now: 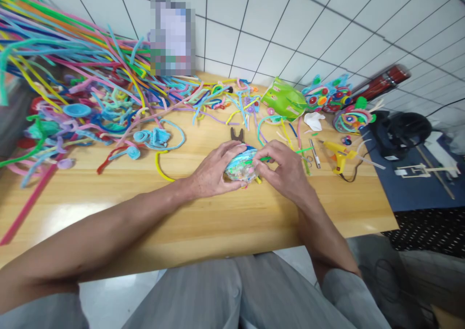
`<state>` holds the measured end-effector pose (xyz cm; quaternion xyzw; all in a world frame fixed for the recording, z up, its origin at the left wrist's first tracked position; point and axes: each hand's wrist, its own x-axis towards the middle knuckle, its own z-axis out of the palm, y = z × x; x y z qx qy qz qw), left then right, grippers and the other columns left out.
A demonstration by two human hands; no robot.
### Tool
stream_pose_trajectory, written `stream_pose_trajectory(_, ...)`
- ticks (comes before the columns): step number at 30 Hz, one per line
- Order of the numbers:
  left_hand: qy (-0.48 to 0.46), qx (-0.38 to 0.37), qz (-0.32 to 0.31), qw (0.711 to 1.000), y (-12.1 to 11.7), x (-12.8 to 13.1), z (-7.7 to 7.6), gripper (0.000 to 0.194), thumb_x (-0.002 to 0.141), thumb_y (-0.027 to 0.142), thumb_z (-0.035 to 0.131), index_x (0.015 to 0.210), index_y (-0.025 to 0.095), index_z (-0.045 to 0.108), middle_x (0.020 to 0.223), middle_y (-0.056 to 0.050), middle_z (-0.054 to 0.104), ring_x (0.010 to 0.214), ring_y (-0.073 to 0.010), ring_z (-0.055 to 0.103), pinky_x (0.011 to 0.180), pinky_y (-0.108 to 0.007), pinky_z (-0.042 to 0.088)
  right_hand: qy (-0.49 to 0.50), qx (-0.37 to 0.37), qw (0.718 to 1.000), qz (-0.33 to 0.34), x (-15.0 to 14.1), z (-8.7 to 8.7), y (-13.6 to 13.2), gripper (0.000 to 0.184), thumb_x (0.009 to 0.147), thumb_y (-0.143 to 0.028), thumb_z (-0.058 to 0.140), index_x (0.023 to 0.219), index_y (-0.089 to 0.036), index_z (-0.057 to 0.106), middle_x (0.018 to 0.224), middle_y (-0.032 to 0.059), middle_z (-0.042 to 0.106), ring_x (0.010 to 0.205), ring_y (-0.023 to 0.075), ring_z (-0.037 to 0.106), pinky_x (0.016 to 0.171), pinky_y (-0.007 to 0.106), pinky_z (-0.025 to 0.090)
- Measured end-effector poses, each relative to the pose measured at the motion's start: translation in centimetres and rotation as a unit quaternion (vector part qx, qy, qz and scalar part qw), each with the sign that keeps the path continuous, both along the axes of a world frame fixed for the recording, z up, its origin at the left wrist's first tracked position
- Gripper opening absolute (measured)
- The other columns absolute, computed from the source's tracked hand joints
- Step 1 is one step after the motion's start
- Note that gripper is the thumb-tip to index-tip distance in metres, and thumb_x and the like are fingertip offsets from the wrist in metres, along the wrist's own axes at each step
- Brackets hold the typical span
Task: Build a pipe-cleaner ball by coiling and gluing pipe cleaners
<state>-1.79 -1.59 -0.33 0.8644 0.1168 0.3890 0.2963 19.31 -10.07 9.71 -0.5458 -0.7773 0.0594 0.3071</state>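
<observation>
My left hand (214,171) is wrapped round a rounded craft piece (240,166), clear in its lower part and covered with blue and green pipe cleaner above. With thumb and forefinger, my right hand (281,166) pinches a green pipe cleaner (303,150) against the piece's right side; its free end sticks out to the right past the knuckles. Dark plier jaws (237,135) show just beyond the piece, the rest hidden behind it and my left hand. A yellow pipe cleaner (162,166) lies curved on the table left of my left hand.
Piled pipe cleaners (87,72) fill the table's left and back. A green packet (284,99), finished-looking colourful figures (350,118) and a red flask (381,83) stand at the back right. A yellow glue gun (339,155) and a pen-like tool (315,153) lie right of my right hand.
</observation>
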Motion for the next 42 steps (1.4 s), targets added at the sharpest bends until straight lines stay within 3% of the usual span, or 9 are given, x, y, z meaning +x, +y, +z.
stream_pose_trajectory(20,0.014,-0.003,-0.004,1.0,-0.07,-0.1,0.09,0.093,0.089,0.05,0.08,0.164,0.025,0.03,0.156,-0.023,0.049,0.15,-0.0377,0.047,0.12,-0.061,0.048,0.002,0.033,0.999,-0.009,-0.15,-0.66,0.1,0.012,0.091,-0.014,0.066,0.087,-0.025,0.065,0.081,0.0003,0.068,0.077,0.0185,0.063,0.07,0.033,0.047)
stream_pose_trajectory(30,0.011,-0.011,-0.001,1.0,-0.07,-0.08,-0.06,0.095,0.088,0.051,0.081,0.164,0.026,0.031,0.157,-0.022,0.049,0.15,-0.0379,0.048,0.12,-0.06,0.048,0.032,-0.012,0.999,-0.014,-0.15,-0.28,-0.09,0.01,0.091,-0.015,0.065,0.089,-0.025,0.067,0.085,0.0012,0.069,0.079,0.019,0.064,0.073,0.034,0.048)
stream_pose_trajectory(42,0.003,-0.019,-0.016,1.0,-0.06,-0.17,0.31,0.095,0.087,0.051,0.083,0.163,0.027,0.032,0.157,-0.021,0.05,0.15,-0.0376,0.048,0.122,-0.062,0.046,0.043,-0.015,0.999,-0.005,-0.1,-0.63,0.13,0.012,0.091,-0.016,0.067,0.084,-0.025,0.064,0.083,0.0002,0.068,0.078,0.0184,0.063,0.071,0.033,0.047)
